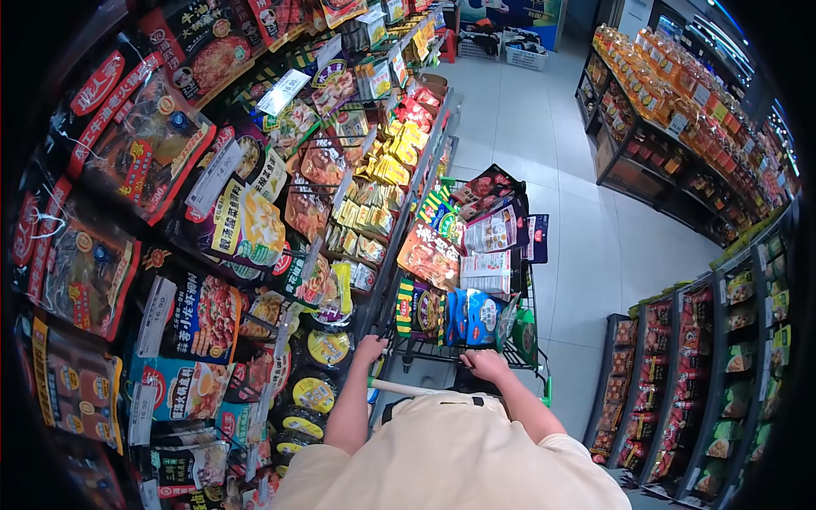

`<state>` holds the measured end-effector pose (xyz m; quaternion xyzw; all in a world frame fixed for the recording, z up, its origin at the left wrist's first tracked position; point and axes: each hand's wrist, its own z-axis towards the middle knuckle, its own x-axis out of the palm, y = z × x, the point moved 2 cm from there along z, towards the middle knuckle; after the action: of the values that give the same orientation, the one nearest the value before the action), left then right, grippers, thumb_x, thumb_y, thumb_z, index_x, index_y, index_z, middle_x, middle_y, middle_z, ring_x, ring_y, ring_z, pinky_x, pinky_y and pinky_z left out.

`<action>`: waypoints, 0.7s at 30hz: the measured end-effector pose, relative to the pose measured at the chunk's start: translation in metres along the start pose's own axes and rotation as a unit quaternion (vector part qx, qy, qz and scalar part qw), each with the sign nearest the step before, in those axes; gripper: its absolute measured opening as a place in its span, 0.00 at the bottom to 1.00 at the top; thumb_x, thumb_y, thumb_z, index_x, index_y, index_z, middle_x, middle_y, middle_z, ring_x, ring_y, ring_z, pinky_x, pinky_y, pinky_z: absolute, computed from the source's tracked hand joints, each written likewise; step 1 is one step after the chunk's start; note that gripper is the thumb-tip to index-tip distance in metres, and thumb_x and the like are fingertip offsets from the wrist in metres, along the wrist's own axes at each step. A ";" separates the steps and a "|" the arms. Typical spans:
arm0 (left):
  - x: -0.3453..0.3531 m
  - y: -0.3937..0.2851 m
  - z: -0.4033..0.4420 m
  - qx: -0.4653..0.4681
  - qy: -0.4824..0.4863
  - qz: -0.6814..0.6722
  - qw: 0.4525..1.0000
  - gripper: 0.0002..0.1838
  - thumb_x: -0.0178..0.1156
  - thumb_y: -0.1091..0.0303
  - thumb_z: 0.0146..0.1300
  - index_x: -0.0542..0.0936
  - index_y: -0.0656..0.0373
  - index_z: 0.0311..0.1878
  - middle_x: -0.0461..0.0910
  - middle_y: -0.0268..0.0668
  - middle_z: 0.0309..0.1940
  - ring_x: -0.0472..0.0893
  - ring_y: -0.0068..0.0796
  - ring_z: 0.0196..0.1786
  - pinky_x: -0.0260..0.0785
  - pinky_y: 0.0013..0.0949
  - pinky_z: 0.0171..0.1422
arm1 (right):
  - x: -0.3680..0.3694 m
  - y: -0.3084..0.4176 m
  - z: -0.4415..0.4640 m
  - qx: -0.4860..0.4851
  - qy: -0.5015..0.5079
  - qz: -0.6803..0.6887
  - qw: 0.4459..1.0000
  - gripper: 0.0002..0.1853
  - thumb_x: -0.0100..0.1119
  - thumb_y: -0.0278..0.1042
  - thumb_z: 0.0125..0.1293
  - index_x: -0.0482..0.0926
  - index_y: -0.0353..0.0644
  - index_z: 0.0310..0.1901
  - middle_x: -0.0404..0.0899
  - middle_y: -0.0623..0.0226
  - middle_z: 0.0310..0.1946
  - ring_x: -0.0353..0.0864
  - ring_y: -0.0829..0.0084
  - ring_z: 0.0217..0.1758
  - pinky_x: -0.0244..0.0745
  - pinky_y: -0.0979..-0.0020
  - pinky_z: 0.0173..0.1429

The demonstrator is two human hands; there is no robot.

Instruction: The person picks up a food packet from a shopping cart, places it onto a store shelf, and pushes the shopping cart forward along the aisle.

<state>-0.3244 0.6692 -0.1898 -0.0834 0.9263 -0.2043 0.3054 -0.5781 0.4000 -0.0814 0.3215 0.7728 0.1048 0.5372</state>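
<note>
A shopping cart [537, 299] stands in front of me, loaded with several seasoning packets. Curled at the cart's near edge is my right hand [484, 364], closed at the dark rim by a blue packet [480, 318]. My left hand [370, 349] is also closed, at the dark shelf edge near the cart's left corner; what its fingers grip, if anything, is hidden. Between my forearms runs the cart's pale handle bar [404, 388]. A green and yellow packet [421, 309] and a red-orange packet [429, 255] lie inside, with a white-labelled packet [486, 272] beside them.
Shelves of hanging packets [242, 223] and round yellow-lidded tubs [329, 348] line my left side, close to the cart. A rack of bottles [671, 106] stands at the far right, with another packet shelf [659, 378] nearer. White baskets [525, 56] sit at the aisle's far end.
</note>
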 end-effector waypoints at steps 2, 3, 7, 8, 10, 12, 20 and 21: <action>0.001 0.004 0.003 0.025 0.003 -0.020 0.999 0.23 0.61 0.49 0.64 0.84 0.60 0.49 0.84 0.52 0.48 0.81 0.54 0.55 0.72 0.49 0.59 | 0.001 0.001 -0.001 -0.002 0.000 -0.001 1.000 0.17 0.50 0.48 0.75 0.78 0.45 0.35 0.82 0.51 0.29 0.82 0.43 0.36 0.74 0.44 0.40; 0.000 0.000 0.005 0.028 -0.001 -0.023 0.999 0.23 0.61 0.49 0.64 0.84 0.60 0.49 0.84 0.52 0.48 0.81 0.54 0.55 0.72 0.49 0.59 | -0.002 0.000 0.000 -0.004 0.013 -0.010 1.000 0.18 0.48 0.49 0.76 0.78 0.44 0.36 0.83 0.50 0.29 0.82 0.44 0.37 0.75 0.45 0.42; -0.001 -0.004 0.000 0.028 -0.006 -0.055 0.998 0.21 0.62 0.52 0.64 0.84 0.63 0.46 0.84 0.54 0.44 0.83 0.52 0.51 0.73 0.48 0.55 | -0.003 -0.005 0.007 -0.013 -0.004 0.002 1.000 0.17 0.51 0.48 0.75 0.77 0.44 0.34 0.82 0.50 0.27 0.81 0.43 0.35 0.74 0.45 0.40; -0.006 -0.014 -0.006 0.016 -0.001 -0.068 0.998 0.21 0.62 0.52 0.64 0.84 0.63 0.45 0.85 0.53 0.41 0.84 0.51 0.48 0.74 0.47 0.52 | -0.003 -0.006 0.007 -0.015 -0.009 0.006 1.000 0.17 0.51 0.48 0.74 0.77 0.44 0.33 0.81 0.49 0.27 0.81 0.44 0.35 0.73 0.44 0.39; -0.004 -0.012 -0.003 0.026 -0.024 -0.069 0.997 0.19 0.63 0.54 0.64 0.84 0.64 0.41 0.85 0.50 0.34 0.86 0.45 0.40 0.75 0.44 0.45 | -0.004 -0.008 0.008 -0.016 -0.003 0.005 1.000 0.17 0.51 0.48 0.74 0.77 0.44 0.33 0.81 0.50 0.27 0.81 0.44 0.35 0.73 0.44 0.39; -0.005 -0.014 -0.001 0.026 -0.024 -0.074 0.997 0.19 0.63 0.54 0.63 0.84 0.64 0.42 0.86 0.50 0.35 0.87 0.44 0.40 0.76 0.43 0.45 | -0.009 -0.009 0.012 -0.011 0.007 -0.001 1.000 0.17 0.51 0.47 0.74 0.77 0.43 0.33 0.82 0.50 0.28 0.81 0.44 0.36 0.73 0.45 0.40; -0.010 -0.026 0.000 0.018 -0.015 -0.080 0.997 0.18 0.64 0.55 0.62 0.85 0.63 0.43 0.86 0.50 0.38 0.87 0.44 0.43 0.76 0.43 0.48 | -0.017 -0.013 0.019 -0.011 0.009 0.004 1.000 0.16 0.51 0.46 0.74 0.77 0.43 0.35 0.82 0.50 0.29 0.81 0.44 0.36 0.73 0.45 0.40; -0.008 -0.024 0.003 0.019 -0.019 -0.081 0.996 0.18 0.64 0.55 0.62 0.84 0.63 0.43 0.86 0.50 0.38 0.87 0.44 0.43 0.76 0.42 0.48 | -0.016 -0.014 0.020 -0.010 0.011 0.004 1.000 0.16 0.51 0.46 0.74 0.77 0.43 0.35 0.82 0.50 0.29 0.81 0.43 0.36 0.73 0.45 0.41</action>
<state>-0.3152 0.6491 -0.1773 -0.1564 0.9066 -0.2441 0.3068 -0.5615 0.3757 -0.0841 0.3182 0.7764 0.1182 0.5310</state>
